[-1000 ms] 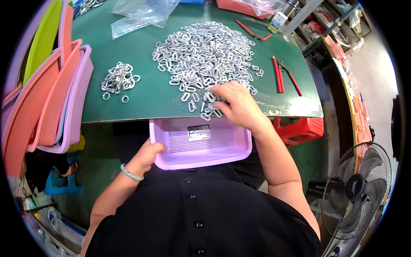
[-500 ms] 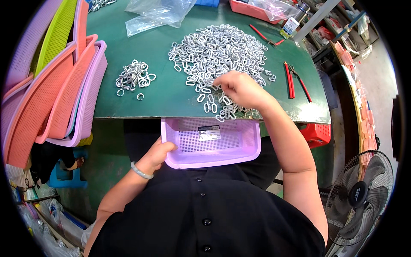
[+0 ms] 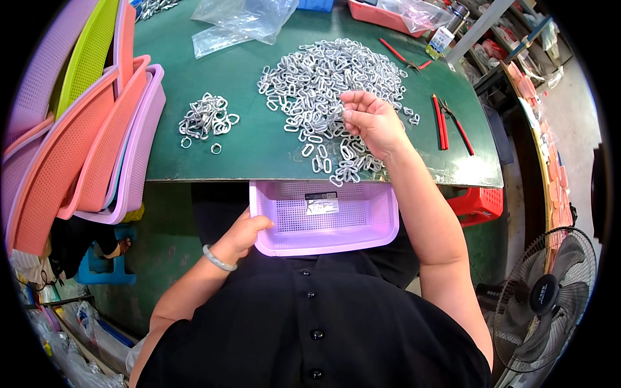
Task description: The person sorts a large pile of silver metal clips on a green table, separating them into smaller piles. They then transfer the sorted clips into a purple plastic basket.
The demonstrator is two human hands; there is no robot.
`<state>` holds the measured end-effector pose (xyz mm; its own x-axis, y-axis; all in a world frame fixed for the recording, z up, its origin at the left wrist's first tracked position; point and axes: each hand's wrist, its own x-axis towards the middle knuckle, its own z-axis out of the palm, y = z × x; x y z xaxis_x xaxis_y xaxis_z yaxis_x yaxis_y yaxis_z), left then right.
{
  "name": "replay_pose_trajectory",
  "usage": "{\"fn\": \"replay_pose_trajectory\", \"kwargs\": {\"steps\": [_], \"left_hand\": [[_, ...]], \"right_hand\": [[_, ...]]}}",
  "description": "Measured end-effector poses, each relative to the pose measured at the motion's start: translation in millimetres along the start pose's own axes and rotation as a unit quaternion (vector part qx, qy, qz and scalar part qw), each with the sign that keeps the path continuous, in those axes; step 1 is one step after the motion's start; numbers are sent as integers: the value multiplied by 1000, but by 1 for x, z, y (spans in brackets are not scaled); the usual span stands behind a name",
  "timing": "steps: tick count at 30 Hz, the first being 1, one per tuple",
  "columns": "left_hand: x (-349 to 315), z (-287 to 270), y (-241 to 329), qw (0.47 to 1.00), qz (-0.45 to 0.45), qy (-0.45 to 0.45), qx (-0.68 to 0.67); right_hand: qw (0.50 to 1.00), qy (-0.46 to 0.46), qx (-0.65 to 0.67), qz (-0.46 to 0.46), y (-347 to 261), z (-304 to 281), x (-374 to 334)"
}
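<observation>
Left grip (image 3: 240,234) clamps the purple rectangular plastic basket (image 3: 323,244); slackening could tip it. Right grip (image 3: 377,127), above grey oval metal-like links (image 3: 314,81): closure unclear.

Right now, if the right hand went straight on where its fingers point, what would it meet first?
The right hand would likely meet the heap of grey links, though its height above them is unclear.

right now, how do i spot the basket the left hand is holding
Find the near edge of the green table. There, below the link pile in the picture, is a purple basket, the left hand on its rim. Unlike the baskets bunched at far left, it stands apart, a label showing inside.
</observation>
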<state>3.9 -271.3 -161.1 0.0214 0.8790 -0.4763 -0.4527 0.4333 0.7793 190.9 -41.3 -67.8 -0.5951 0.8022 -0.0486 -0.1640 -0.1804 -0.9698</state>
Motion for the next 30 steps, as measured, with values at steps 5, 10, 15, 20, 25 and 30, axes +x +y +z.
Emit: {"fn": "replay_pose_trajectory", "kwargs": {"steps": [5, 10, 15, 20, 25, 30], "left_hand": [[-2, 1, 1, 1000, 2, -2, -1], [-4, 2, 8, 1000, -6, -2, 5], [-4, 1, 7, 1000, 1, -6, 1], [-5, 2, 9, 1000, 10, -12, 1], [-5, 2, 11, 1000, 2, -6, 2], [-3, 0, 10, 1000, -1, -6, 6]], "right_hand": [[988, 41, -151, -7, -8, 4, 0], [967, 16, -237, -91, -18, 3, 3], [991, -12, -119, -55, -29, 12, 3], [992, -11, -111, -54, -26, 14, 9], [973, 23, -214, -79, -17, 9, 16], [924, 43, -360, -119, -16, 4, 25]]}}
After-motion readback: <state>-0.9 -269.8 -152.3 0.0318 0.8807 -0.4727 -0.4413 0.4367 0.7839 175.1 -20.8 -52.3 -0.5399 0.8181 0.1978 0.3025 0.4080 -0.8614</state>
